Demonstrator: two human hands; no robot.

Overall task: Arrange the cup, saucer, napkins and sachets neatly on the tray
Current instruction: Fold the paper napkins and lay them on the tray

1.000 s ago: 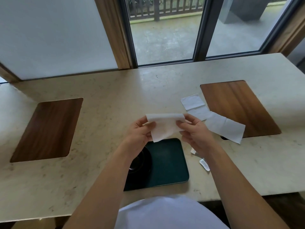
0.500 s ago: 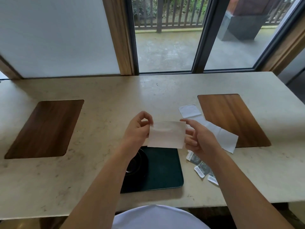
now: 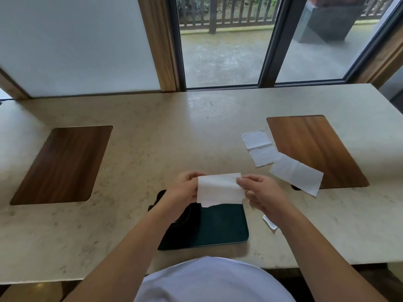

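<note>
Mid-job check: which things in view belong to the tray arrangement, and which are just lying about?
Part of the job:
- held napkin, pinched by left hand and right hand
- dark tray
- two loose napkins on the counter
- sachet beside the tray
- dark crockery on the tray, mostly hidden

Just lying about:
- left wooden inlay
- right wooden inlay

stone counter (image 3: 152, 131) | 2 wood insets (image 3: 63, 164) | window (image 3: 224, 53) w/ daylight

Three napkins (image 3: 220, 189) (image 3: 259, 147) (image 3: 296, 173); one tray (image 3: 220, 227); one visible sachet (image 3: 270, 223); two wooden insets (image 3: 63, 164) (image 3: 314, 149).
</note>
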